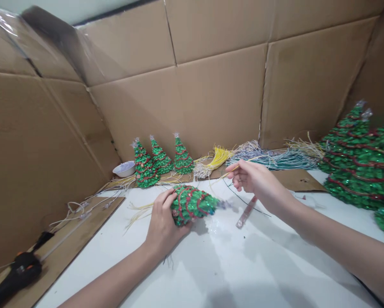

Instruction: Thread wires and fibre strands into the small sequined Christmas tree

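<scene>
My left hand (166, 214) is wrapped round the base of a small green Christmas tree (193, 203) with red garland. The tree lies on its side, its clear tip pointing right, and thin pale yellow wires (140, 214) stick out from its base end. My right hand (248, 177), raised to the right of the tip, pinches a thin yellow wire (224, 175) between thumb and fingers. Below that hand, a narrow clear-and-reddish strip (246, 212) and a dark green wire (246, 201) lie on the white table (230, 265).
Several small trees (183, 156) stand at the back beside a white bowl (124, 169). Bundles of yellow wires (220, 158) and teal wires (282, 159) lie along the cardboard wall (217, 98). Larger trees (358, 162) stand at right. A black glue gun (22, 271) rests at lower left.
</scene>
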`<state>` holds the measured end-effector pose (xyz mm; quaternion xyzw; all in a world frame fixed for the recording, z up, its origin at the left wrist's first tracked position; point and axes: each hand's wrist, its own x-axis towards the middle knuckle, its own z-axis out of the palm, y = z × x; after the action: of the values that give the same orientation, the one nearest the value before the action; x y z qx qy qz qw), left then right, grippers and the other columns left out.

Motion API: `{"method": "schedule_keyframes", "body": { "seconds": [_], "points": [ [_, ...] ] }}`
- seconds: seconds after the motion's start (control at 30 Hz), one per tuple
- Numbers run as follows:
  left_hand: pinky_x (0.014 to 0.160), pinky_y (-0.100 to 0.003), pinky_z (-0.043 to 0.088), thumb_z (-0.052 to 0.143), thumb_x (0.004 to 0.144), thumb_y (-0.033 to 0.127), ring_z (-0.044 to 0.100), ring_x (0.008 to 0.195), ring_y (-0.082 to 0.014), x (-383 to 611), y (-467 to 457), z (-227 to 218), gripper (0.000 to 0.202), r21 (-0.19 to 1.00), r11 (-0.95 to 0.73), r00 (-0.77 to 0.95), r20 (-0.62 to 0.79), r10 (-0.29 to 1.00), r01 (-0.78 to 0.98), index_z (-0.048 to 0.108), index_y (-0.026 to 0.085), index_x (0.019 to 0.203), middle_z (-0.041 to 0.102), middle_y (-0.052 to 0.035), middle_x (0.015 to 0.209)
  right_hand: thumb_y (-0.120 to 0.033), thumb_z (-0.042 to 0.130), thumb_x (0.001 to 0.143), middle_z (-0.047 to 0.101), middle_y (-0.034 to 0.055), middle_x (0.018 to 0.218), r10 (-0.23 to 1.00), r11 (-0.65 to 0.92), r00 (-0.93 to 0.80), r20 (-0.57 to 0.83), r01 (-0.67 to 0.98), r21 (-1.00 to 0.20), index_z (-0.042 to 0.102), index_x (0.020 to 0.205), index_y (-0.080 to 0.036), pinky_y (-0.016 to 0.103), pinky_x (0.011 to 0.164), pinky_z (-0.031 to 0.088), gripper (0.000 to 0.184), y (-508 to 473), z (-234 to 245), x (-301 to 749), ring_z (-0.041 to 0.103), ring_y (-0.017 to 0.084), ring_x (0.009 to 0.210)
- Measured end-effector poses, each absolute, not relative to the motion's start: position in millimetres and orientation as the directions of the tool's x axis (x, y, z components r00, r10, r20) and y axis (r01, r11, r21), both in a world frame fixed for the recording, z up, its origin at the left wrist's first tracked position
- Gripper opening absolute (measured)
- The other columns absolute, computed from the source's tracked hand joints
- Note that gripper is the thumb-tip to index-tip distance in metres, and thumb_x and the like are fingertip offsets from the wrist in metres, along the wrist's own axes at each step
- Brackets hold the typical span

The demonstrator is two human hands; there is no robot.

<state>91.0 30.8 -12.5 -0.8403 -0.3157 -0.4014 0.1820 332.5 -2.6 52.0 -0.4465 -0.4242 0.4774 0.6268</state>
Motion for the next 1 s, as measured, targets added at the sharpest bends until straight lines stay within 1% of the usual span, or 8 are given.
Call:
{"method": "schedule_keyframes", "body": {
  "seconds": [0.1,0.27,0.43,0.6,0.73,0.87,0.93,1.0],
  "points": [
    [0.087,-0.048,0.043,0.069,0.064,0.027,0.045,0.108,-0.0304,87.8,34.8,-10.1,0.07,-0.235,-0.695,0.519,0.824,0.228,0.679,0.03,0.018,0.122,0.043,-0.0159,0.116,-0.031,0.042,0.082,0.057,0.0025,0.062,0.963,0.171,0.241,0.122,-0.191,-0.967,0.06,0.071,-0.013,0.019,0.043,0.036,0.027,0.6,49.7,335.8,0.048,0.007,0.045],
    [0.085,-0.044,0.043,0.067,0.066,0.018,0.045,0.106,-0.0281,77.6,42.1,-11.8,0.061,-0.332,-0.629,0.508,0.854,0.116,0.703,0.034,0.021,0.117,0.045,-0.0133,0.11,-0.03,0.041,0.084,0.056,0.0016,0.06,0.965,0.156,0.236,0.113,-0.171,-0.973,0.059,0.07,-0.014,0.019,0.043,0.036,0.028,0.1,48.5,335.4,0.048,0.006,0.045],
    [0.083,-0.039,0.042,0.065,0.064,0.009,0.046,0.109,-0.0252,63.9,49.1,-14.8,0.044,-0.5,-0.56,0.594,0.804,-0.016,0.661,0.044,0.025,0.099,0.05,-0.009,0.107,-0.032,0.042,0.083,0.056,0.0022,0.063,0.969,0.15,0.218,0.112,-0.167,-0.974,0.059,0.072,-0.013,0.019,0.043,0.036,0.028,-1.0,47.4,334.8,0.048,0.006,0.046],
    [0.08,-0.037,0.044,0.064,0.064,0.008,0.047,0.109,-0.0242,60.8,47.7,-11.5,0.036,-0.574,-0.556,0.639,0.763,-0.096,0.601,0.046,0.025,0.09,0.053,-0.0064,0.103,-0.034,0.048,0.08,0.056,0.0016,0.062,0.969,0.157,0.216,0.117,-0.176,-0.972,0.059,0.072,-0.013,0.018,0.042,0.036,0.025,0.1,47.9,336.3,0.048,0.006,0.046],
    [0.078,-0.035,0.045,0.064,0.063,0.005,0.047,0.11,-0.0243,60.9,46.6,-10.8,0.036,-0.594,-0.566,0.66,0.743,-0.113,0.572,0.048,0.026,0.088,0.053,-0.0054,0.102,-0.03,0.042,0.084,0.056,0.0017,0.062,0.971,0.145,0.214,0.106,-0.174,-0.974,0.059,0.071,-0.013,0.019,0.042,0.036,0.027,-0.3,49.4,335.4,0.048,0.006,0.045],
    [0.082,-0.038,0.046,0.065,0.064,0.008,0.048,0.11,-0.0247,62.8,49.1,-13.3,0.043,-0.496,-0.673,0.612,0.787,-0.08,0.549,0.046,0.025,0.098,0.052,-0.0074,0.105,-0.028,0.039,0.085,0.057,0.0022,0.064,0.973,0.13,0.213,0.09,-0.184,-0.974,0.059,0.073,-0.014,0.019,0.042,0.036,0.028,-0.8,49.5,334.8,0.048,0.006,0.046],
    [0.085,-0.041,0.046,0.066,0.065,0.016,0.05,0.109,-0.0248,67.1,47.7,-13.2,0.05,-0.292,-0.783,0.531,0.845,0.057,0.55,0.042,0.025,0.108,0.051,-0.0089,0.11,-0.029,0.04,0.085,0.056,0.0022,0.063,0.973,0.139,0.211,0.096,-0.197,-0.971,0.059,0.073,-0.014,0.019,0.042,0.036,0.028,-0.3,49.6,336.0,0.048,0.006,0.046],
    [0.086,-0.044,0.046,0.069,0.062,0.029,0.052,0.107,-0.0265,74.0,41.9,-10.5,0.058,0.002,-0.823,0.442,0.843,0.308,0.569,0.04,0.024,0.113,0.051,-0.0096,0.114,-0.03,0.04,0.085,0.056,0.0019,0.063,0.967,0.164,0.226,0.115,-0.209,-0.964,0.059,0.073,-0.014,0.019,0.042,0.036,0.028,0.6,50.4,338.1,0.048,0.006,0.046]
  ]
}}
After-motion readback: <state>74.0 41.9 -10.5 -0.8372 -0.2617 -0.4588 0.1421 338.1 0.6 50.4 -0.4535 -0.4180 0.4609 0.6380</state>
